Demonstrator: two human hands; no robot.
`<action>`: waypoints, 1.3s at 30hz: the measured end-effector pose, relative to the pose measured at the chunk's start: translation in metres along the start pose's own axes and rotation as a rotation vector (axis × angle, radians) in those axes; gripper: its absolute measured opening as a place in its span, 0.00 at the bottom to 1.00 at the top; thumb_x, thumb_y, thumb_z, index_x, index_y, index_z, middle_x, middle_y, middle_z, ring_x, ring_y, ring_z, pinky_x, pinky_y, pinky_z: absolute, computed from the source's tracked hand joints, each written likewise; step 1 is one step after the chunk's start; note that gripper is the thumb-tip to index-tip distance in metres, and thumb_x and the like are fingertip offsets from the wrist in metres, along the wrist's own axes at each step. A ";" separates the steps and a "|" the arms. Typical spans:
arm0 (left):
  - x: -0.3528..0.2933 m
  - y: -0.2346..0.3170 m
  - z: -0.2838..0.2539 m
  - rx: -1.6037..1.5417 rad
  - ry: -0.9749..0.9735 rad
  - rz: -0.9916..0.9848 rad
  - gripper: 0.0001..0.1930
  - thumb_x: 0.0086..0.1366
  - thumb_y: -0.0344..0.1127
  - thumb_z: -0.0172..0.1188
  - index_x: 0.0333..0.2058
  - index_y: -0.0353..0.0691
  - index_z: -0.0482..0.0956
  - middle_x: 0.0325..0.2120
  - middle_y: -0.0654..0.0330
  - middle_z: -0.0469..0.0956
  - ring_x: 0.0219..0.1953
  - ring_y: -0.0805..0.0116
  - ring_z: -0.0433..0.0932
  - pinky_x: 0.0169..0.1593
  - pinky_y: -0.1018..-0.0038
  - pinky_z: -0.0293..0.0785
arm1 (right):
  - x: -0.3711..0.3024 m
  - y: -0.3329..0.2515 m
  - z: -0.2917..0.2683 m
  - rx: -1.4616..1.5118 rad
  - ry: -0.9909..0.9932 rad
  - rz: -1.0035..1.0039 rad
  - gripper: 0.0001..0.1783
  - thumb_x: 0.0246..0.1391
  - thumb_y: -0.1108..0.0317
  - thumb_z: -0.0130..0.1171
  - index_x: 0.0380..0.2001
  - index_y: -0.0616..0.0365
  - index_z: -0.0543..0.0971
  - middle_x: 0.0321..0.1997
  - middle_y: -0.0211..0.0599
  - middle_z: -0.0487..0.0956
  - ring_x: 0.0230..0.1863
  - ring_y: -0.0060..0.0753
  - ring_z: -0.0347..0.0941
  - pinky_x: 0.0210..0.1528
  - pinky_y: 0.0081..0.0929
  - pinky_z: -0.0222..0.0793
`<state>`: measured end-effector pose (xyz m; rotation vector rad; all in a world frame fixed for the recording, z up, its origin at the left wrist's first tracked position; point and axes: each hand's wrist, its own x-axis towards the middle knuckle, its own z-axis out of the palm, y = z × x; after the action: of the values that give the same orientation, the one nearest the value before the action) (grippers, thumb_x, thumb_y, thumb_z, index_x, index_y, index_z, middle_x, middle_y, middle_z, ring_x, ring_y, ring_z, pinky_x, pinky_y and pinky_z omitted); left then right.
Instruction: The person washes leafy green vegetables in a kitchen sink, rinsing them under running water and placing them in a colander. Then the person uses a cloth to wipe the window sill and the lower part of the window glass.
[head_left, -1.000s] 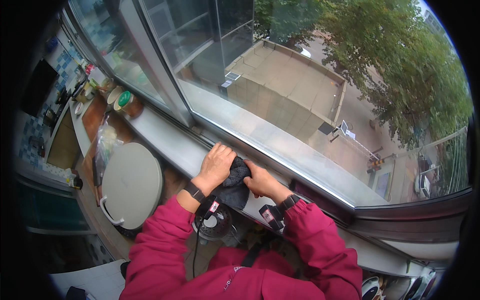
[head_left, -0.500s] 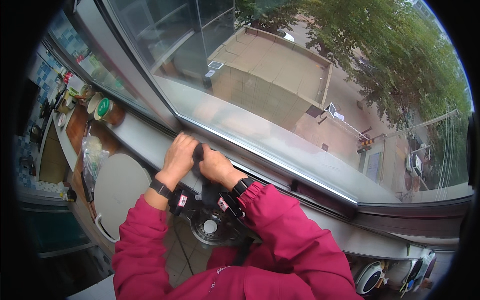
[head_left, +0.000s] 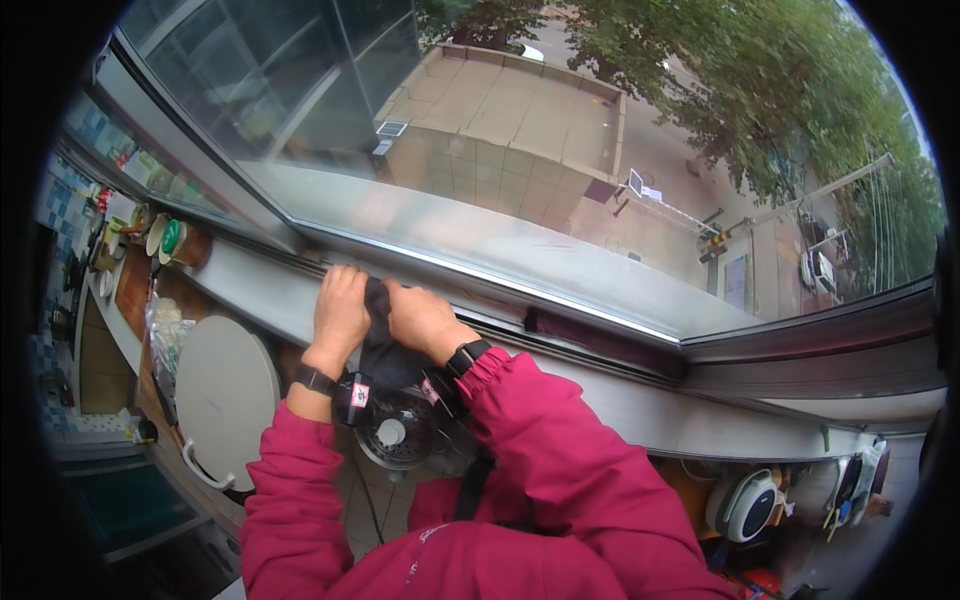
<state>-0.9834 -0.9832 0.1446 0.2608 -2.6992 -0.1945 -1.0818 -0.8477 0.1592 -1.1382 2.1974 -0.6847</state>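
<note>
A dark grey cloth [head_left: 388, 350] hangs between my two hands over the edge of the white windowsill [head_left: 262, 290]. My left hand [head_left: 342, 308] has its fingers curled over the cloth's left side, with the fingertips at the window's sliding track [head_left: 465, 303]. On the other side my right hand [head_left: 424, 320] pinches the cloth's upper right part. Both hands are closed and rest close together by the track. Each wrist wears a black band, with a small black device below it.
To the left are a round grey lid-like board [head_left: 228, 400], a green-lidded jar [head_left: 182, 243] and a plastic bag [head_left: 168, 325]. Beneath my hands stands a metal, round-topped object [head_left: 398, 432]. A white, rounded appliance [head_left: 748, 503] sits at lower right. The window pane [head_left: 400, 200] rises ahead.
The view has shifted, so the window and sill sit further left and higher. My hands are slightly further apart, with more of the cloth spread between them.
</note>
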 end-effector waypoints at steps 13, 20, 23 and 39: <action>-0.005 0.119 0.020 -0.043 0.009 -0.005 0.09 0.49 0.23 0.55 0.32 0.33 0.75 0.37 0.49 0.74 0.48 0.49 0.70 0.57 0.61 0.67 | -0.093 0.060 -0.039 -0.076 0.003 0.112 0.30 0.53 0.67 0.51 0.62 0.49 0.66 0.41 0.60 0.81 0.45 0.62 0.78 0.49 0.52 0.73; -0.005 0.160 0.030 -0.026 0.012 0.006 0.09 0.48 0.24 0.57 0.31 0.34 0.76 0.35 0.50 0.73 0.47 0.50 0.70 0.59 0.61 0.65 | -0.126 0.080 -0.054 -0.144 0.032 0.145 0.30 0.53 0.67 0.50 0.62 0.51 0.67 0.34 0.57 0.82 0.38 0.58 0.80 0.44 0.50 0.75; -0.004 0.176 0.034 -0.033 0.015 0.015 0.09 0.48 0.25 0.58 0.31 0.34 0.76 0.35 0.51 0.74 0.47 0.51 0.70 0.59 0.61 0.64 | -0.138 0.086 -0.065 -0.054 -0.034 0.207 0.28 0.53 0.69 0.51 0.60 0.52 0.68 0.40 0.59 0.82 0.44 0.60 0.79 0.47 0.51 0.74; -0.004 0.195 0.037 -0.075 -0.043 0.033 0.10 0.49 0.25 0.56 0.33 0.34 0.77 0.36 0.51 0.74 0.47 0.50 0.70 0.58 0.60 0.65 | -0.157 0.099 -0.060 -0.203 0.042 0.140 0.29 0.54 0.67 0.52 0.60 0.56 0.65 0.37 0.58 0.82 0.40 0.60 0.80 0.44 0.51 0.75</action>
<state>-1.0253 -0.7890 0.1442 0.1917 -2.7298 -0.2947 -1.1018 -0.6542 0.1751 -1.0617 2.3995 -0.4382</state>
